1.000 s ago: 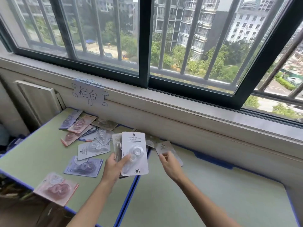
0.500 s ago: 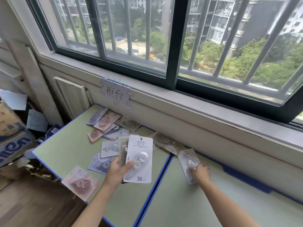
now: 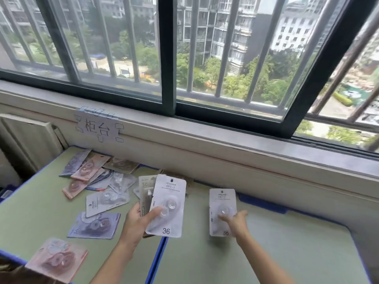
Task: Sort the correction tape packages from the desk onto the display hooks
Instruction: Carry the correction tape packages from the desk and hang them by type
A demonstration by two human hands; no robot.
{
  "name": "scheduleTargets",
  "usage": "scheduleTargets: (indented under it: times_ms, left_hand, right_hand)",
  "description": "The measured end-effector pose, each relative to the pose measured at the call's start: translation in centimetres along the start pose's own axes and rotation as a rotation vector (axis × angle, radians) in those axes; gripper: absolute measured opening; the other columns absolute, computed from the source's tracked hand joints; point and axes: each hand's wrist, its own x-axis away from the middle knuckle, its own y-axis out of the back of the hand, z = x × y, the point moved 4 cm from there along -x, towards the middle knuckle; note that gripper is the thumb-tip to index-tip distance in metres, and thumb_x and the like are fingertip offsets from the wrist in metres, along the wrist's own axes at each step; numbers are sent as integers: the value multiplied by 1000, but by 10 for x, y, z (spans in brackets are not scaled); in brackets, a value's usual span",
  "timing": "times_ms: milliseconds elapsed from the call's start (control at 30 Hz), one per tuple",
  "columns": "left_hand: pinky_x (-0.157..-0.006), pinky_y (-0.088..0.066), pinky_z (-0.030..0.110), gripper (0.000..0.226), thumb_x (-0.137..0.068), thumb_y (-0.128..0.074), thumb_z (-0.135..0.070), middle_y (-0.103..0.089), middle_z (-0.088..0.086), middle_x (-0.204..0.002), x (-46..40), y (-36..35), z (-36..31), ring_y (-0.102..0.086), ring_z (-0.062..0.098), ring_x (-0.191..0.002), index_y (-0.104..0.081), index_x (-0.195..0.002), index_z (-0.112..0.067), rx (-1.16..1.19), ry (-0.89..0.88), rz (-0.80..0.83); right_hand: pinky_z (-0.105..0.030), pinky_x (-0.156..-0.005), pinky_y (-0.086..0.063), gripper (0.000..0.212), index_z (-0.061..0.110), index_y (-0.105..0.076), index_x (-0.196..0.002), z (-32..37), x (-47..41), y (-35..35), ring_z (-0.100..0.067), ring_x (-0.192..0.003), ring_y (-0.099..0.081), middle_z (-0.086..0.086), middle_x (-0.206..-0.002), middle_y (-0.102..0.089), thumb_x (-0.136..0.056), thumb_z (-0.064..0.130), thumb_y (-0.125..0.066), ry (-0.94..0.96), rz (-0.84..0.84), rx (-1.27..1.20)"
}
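Sorting by kind, by the look of it. Left hand (image 3: 135, 224) curled round a small fanned stack of white blister-card correction tape packages (image 3: 166, 206), thumb pressed across the clear bubble of the front card, the one marked 36 at its bottom edge; held upright and facing the wearer, probably so the printed number can be read and matched. Behind that front card, at least one more card with a grey face, edges offset.

Right hand (image 3: 235, 221) reaching forward over the right-hand panel of the green desk (image 3: 266, 259), fingers pinching the lower part of a second white blister card (image 3: 222, 210), also marked 36. Card lifted or tipped up off the surface near the far edge; contact with the desk hard to judge because of blur. Same number on both, so most likely being gathered into the left-hand stack before any hanging.

Still loose on the left-hand panel, toward the far left corner: a heap of pink and lilac correction tape cards (image 3: 88, 171), overlapping. Nearer: a white card (image 3: 106, 201), a lilac card (image 3: 95, 225), and a pink card (image 3: 57, 259) overhanging the near edge. Taped paper sign with handwritten characters (image 3: 98, 128) on the wall below the barred window (image 3: 168, 58).

No display hooks in view; hanging not yet begun, much of the pile still unsorted.
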Motion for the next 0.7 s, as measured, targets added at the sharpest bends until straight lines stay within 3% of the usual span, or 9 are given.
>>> scheduleTargets:
  times_ms: [133, 233, 367, 533, 700]
  left_hand:
    - [-65, -56, 28, 56, -57, -82, -38, -76, 4, -99, 1, -32, -5, -74, 20, -87, -67, -107, -14, -9, -11, 99]
    - [-58, -55, 30, 43, -71, -83, -26, -76, 7, -99, 0, -60, -6, -73, 21, -82, -65, -108, -12, -15, -9, 197]
    - [-45, -46, 21, 33, -80, -78, -15, -73, 6, -89, 4, -106, -6, -66, 14, -63, -62, -109, -10, -19, 12, 377]
    - [-46, -46, 22, 39, -77, -81, -23, -74, 10, -97, 21, -153, -3, -67, 19, -71, -62, -110, -12, -53, 20, 615]
    - [-49, -52, 27, 22, -85, -73, -11, -75, 4, -90, 55, -191, 8, -69, 11, -67, -62, -105, -12, -131, 39, 851]
  right_hand:
    - [-37, -68, -53, 72, 11, -26, -118, 1, 31, 36, -25, -97, -60, -9, -114, -53, -71, 18, -80, 56, 7, -203]
    - [-31, -68, -50, 74, 14, -27, -122, 4, 59, 68, -12, -93, -57, 7, -106, -48, -69, 22, -78, 116, -36, -260]
    - [-30, -70, -48, 64, 15, -29, -123, -6, 94, 116, -14, -96, -59, 2, -111, -54, -79, 16, -75, 148, -212, -350]
    - [-29, -64, -46, 61, 14, -32, -119, -28, 150, 156, -13, -87, -59, 1, -103, -57, -77, 17, -76, 138, -445, -480]
    - [-25, -66, -44, 52, 8, -34, -119, -72, 216, 170, -12, -86, -59, -6, -107, -58, -83, 4, -71, 111, -686, -515]
